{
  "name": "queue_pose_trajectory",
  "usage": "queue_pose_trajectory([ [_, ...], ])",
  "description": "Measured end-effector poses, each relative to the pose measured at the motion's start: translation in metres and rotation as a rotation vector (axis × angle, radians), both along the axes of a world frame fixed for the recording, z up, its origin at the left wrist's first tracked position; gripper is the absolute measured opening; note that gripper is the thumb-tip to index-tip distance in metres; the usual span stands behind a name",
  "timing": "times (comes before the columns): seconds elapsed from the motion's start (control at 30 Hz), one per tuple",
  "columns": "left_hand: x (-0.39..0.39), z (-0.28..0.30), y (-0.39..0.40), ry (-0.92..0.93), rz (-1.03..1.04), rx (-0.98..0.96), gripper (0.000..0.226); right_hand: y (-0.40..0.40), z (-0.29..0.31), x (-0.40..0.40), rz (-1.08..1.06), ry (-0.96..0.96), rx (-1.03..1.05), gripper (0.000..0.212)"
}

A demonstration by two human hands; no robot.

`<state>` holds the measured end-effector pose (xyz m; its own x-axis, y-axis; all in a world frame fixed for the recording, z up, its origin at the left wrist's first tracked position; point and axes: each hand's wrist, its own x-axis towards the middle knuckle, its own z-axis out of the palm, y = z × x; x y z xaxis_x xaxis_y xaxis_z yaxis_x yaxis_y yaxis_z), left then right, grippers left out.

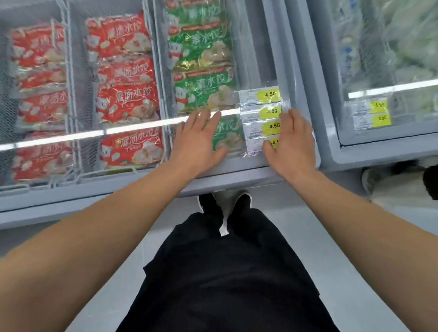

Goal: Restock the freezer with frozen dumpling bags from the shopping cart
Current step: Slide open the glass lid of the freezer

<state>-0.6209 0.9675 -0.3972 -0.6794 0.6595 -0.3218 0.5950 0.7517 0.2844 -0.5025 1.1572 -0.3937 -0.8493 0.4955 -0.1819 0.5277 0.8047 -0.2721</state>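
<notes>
1. Glass covers the freezer [303, 99]: both hands lie flat on its sliding lid [253, 49], probably to push it along.
2. Left hand [196, 142], fingers spread and straight, presses over the green bags; it pinches nothing.
3. Right hand [293, 144], fingers straight and close together, presses beside the yellow price labels [267, 117].
4. Wire baskets [73, 89] divide the chest: two hold red dumpling bags [123, 94], the right one green dumpling bags [204, 64].
5. No bag is in hand; the shopping cart is out of view.
</notes>
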Motion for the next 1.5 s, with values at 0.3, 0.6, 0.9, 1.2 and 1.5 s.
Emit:
queue_pose_trajectory([
  [0.3,-0.026,0.003,0.117,-0.010,-0.086,0.099,0.074,0.048,-0.011,0.002,-0.024,0.089,-0.094,0.076],
  [0.6,-0.043,0.005,0.184,0.028,-0.170,0.026,0.057,0.061,-0.017,0.015,0.108,0.020,-0.098,0.088],
  [0.9,-0.040,0.006,0.193,0.076,-0.158,0.017,0.038,0.062,-0.014,0.013,0.126,-0.006,-0.081,0.093],
  [1.2,-0.043,0.006,0.179,0.080,-0.141,0.017,0.039,0.058,-0.009,0.009,0.192,-0.029,-0.082,0.091],
  [1.5,-0.060,-0.002,0.087,0.110,-0.029,-0.003,0.043,0.005,-0.009,-0.008,0.518,-0.080,-0.088,0.090],
])
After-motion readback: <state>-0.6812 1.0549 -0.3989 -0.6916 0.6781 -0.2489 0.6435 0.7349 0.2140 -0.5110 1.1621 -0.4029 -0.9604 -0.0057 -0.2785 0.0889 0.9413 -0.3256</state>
